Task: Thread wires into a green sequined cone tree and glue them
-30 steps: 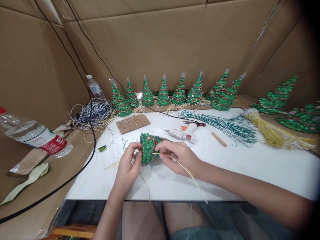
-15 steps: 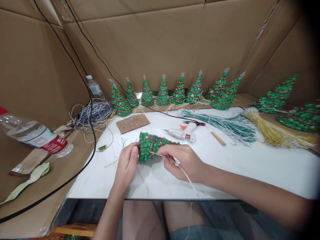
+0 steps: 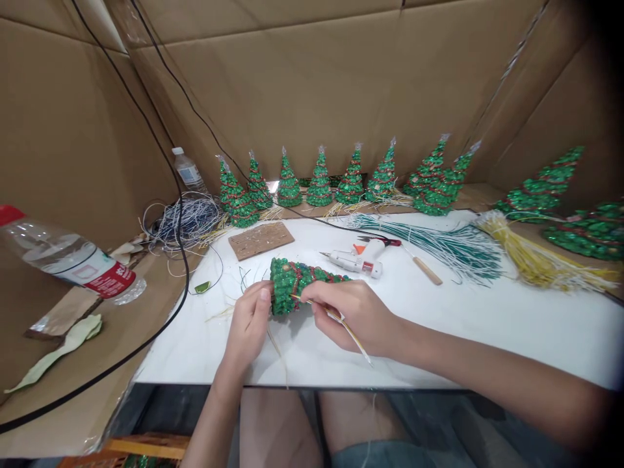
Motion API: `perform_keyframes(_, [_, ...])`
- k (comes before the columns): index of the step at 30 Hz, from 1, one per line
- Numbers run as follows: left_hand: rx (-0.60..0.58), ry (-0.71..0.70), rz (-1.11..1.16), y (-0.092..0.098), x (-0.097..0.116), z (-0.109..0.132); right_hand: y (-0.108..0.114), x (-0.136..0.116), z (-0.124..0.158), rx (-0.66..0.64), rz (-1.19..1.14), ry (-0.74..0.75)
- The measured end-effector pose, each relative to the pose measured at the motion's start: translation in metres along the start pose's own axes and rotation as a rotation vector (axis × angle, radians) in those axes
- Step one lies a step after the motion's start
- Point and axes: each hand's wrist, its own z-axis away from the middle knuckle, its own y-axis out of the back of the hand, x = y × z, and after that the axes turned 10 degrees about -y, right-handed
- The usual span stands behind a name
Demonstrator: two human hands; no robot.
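Observation:
A small green Christmas tree (image 3: 283, 292) with red trim lies on its side above the white tabletop, its wide base toward my left hand (image 3: 251, 318). That hand is closed on the base, with some fingertips hidden behind it. My right hand (image 3: 353, 315) pinches a thin yellow-and-white wire (image 3: 355, 338), whose yellow end meets the tree's side near the base. The wire's white tail sticks out below the right hand. Pale strands hang from the base beside my left hand.
A glue gun (image 3: 353, 261), a wooden-handled tool (image 3: 428, 270) and a brown board (image 3: 260, 240) lie beyond my hands. Bundles of green wires (image 3: 439, 244) and yellow wires (image 3: 541, 257) are at right. Several finished trees (image 3: 319, 179) line the back. A bottle (image 3: 78, 260) leans at left.
My right hand has moved slightly left, closer to the tree's base, and less of the wire's yellow end shows. The left hand still holds the base.

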Motion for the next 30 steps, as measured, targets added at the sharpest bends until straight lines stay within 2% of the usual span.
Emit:
perform_keyframes(4, [-0.057, 0.014, 0.079, 0.0, 0.001, 0.0, -0.007, 0.007, -0.006, -0.102, -0.027, -0.124])
perform_keyframes(7, [-0.049, 0.01, 0.088, 0.0, 0.003, 0.0, -0.005, 0.006, -0.006, -0.082, -0.104, -0.155])
perform_keyframes(14, [-0.029, -0.075, -0.032, 0.0, 0.003, 0.001, 0.0, 0.0, 0.001, 0.035, -0.095, 0.061])
perform_keyframes(19, [-0.03, -0.179, -0.182, 0.001, 0.003, 0.0, -0.013, 0.005, -0.004, 0.008, -0.034, 0.004])
perform_keyframes(23, [0.009, -0.173, -0.222, 0.002, 0.001, 0.0, -0.016, 0.008, -0.005, 0.002, -0.048, -0.057])
perform_keyframes(26, [0.063, -0.151, -0.25, 0.001, 0.001, 0.0, -0.011, 0.007, -0.001, 0.054, -0.064, -0.014])
perform_keyframes(30, [0.062, -0.191, -0.444, -0.001, 0.003, 0.001, -0.005, 0.004, 0.003, 0.098, -0.032, 0.067])
